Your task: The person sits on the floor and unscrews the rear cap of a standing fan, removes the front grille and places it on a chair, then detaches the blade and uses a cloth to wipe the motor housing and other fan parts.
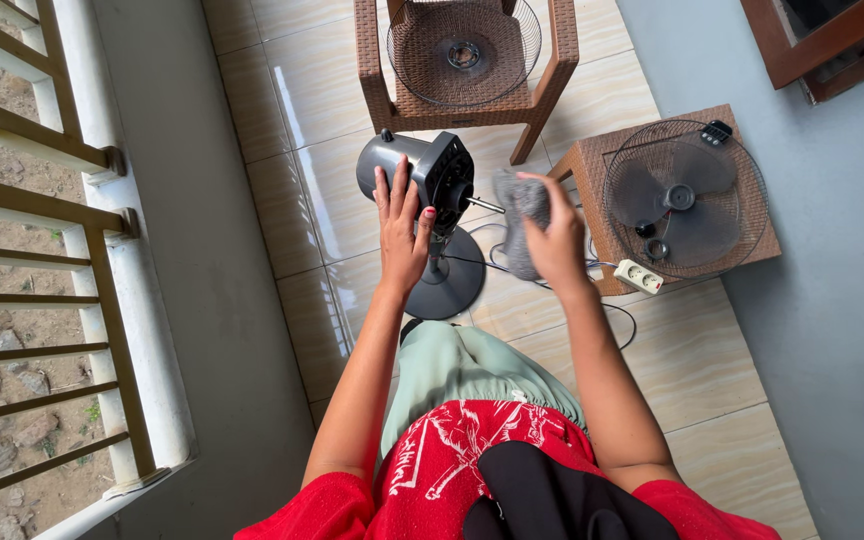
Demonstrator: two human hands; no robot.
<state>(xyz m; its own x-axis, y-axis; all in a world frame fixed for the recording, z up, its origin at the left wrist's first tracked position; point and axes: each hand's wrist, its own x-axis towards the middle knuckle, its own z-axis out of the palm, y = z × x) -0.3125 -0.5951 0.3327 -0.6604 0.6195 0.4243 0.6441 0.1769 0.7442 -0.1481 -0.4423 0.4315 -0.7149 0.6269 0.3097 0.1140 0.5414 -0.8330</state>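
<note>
- Fan motor head [422, 172] stripped: one grille [464, 50] on far chair [552, 70], blade [674, 195] w/ other grille on right table [592, 165].
- Your left hand [402, 230] rests flat & open on motor; right hand [555, 240] closed round grey cloth [520, 215], nr bare shaft [487, 206].
- Wiping looks unfinished; reassembly not yet done.

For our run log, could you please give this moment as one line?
left hand: on fan motor housing | right hand: holds grey cloth | blade and grille: side table
</note>
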